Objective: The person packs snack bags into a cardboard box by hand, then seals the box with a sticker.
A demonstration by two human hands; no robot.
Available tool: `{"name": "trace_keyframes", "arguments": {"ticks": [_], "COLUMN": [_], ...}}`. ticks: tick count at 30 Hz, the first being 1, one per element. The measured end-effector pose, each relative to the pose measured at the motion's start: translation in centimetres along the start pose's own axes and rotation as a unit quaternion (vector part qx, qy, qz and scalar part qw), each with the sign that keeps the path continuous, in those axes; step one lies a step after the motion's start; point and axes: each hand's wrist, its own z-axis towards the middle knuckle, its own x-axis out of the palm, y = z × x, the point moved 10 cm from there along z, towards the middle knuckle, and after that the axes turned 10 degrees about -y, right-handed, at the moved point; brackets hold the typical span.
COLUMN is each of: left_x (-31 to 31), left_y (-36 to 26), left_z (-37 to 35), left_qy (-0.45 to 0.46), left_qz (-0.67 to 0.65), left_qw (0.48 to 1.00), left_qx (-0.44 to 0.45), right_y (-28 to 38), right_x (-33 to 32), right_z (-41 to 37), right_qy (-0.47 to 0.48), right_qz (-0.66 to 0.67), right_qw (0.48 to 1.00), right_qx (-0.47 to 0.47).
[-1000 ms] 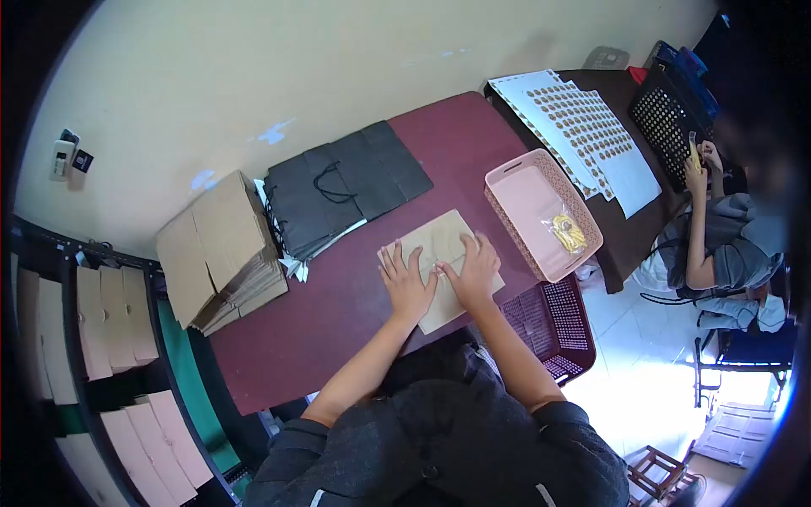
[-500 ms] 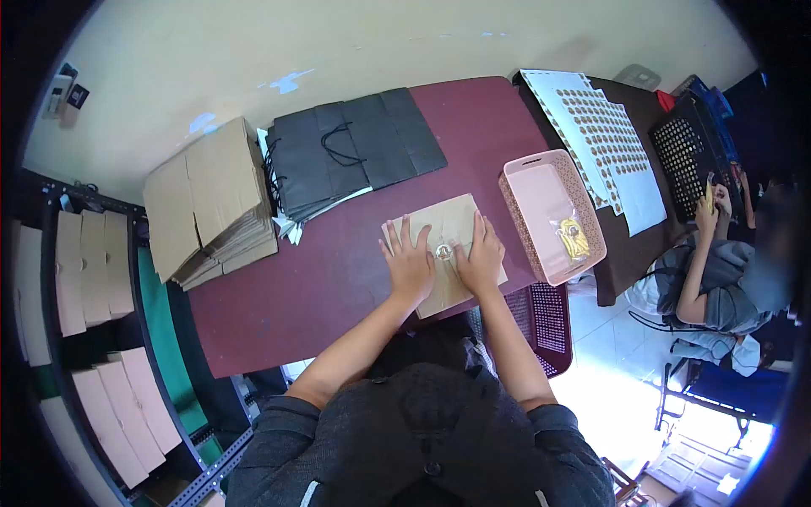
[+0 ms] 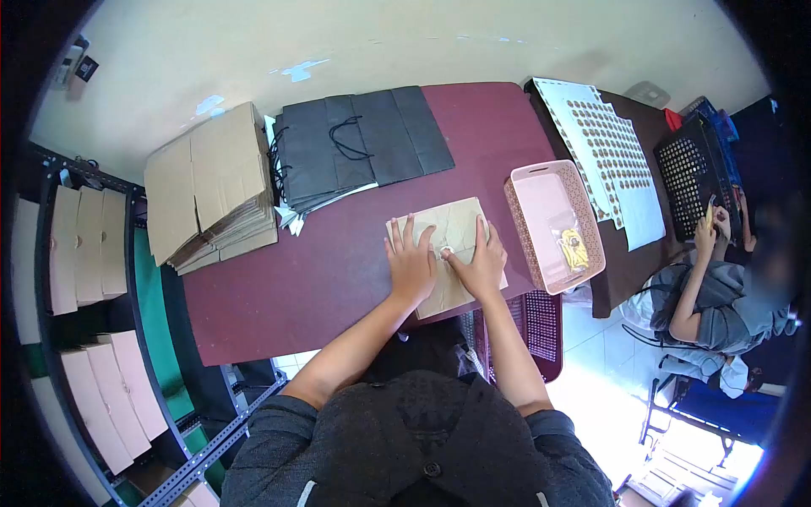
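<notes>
A flat brown kraft piece (image 3: 458, 216), paper or card, lies slightly turned on the maroon tabletop in front of me. My left hand (image 3: 410, 266) rests flat on its left half, fingers spread. On the right half lies my right hand (image 3: 478, 269), also spread, its thumb reaching inward to the middle. Under that thumb is a small round sticker (image 3: 444, 251), now partly covered. Both palms press the piece against the table, and neither hand grasps anything.
Left are stacked flattened cardboard boxes (image 3: 221, 160) and black paper bags (image 3: 372, 139). On the right stand a pink basket (image 3: 541, 179) with a yellow bagged item (image 3: 574, 249), sticker sheets (image 3: 629, 173) and a black crate (image 3: 688, 169). A co-worker (image 3: 718, 296) sits far right.
My right thumb has moved left onto the round sticker, covering part of it. Both hands otherwise stay on the kraft piece. The view has shifted slightly.
</notes>
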Motion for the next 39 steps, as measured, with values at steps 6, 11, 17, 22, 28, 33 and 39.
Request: {"name": "trace_keyframes", "arguments": {"ticks": [6,11,17,22,28,33,39], "left_x": [-0.2,-0.5,-0.1,-0.5,-0.2,-0.2,-0.1], "left_y": [0.1,0.0,0.3,0.1,0.4,0.5,0.7], "left_z": [0.1,0.0,-0.1,-0.2,-0.4,-0.3,-0.4], "left_qy": [-0.001,-0.007,-0.011,-0.022,-0.031,-0.031,-0.028], "left_qz": [-0.014,-0.026,-0.025,-0.028,-0.025,-0.022,-0.038], "left_qw": [1.0,1.0,1.0,0.999,0.999,0.999,0.999], "left_qx": [-0.012,-0.014,-0.005,0.0,0.006,0.011,0.001], "right_y": [-0.4,-1.7,-1.4,-2.2,-0.6,-0.7,-0.5], "right_x": [0.1,0.9,1.0,1.4,0.7,0.9,0.6], "right_z": [0.1,-0.1,0.1,0.0,-0.1,-0.1,-0.1], "right_qy": [0.03,0.033,0.012,0.003,-0.002,-0.017,-0.009], "right_qz": [-0.004,0.031,-0.024,0.02,-0.043,-0.028,-0.009], "right_qw": [0.999,0.998,0.997,0.998,0.998,0.999,1.0], "right_qx": [0.038,0.038,0.072,0.058,0.039,0.025,0.026]}}
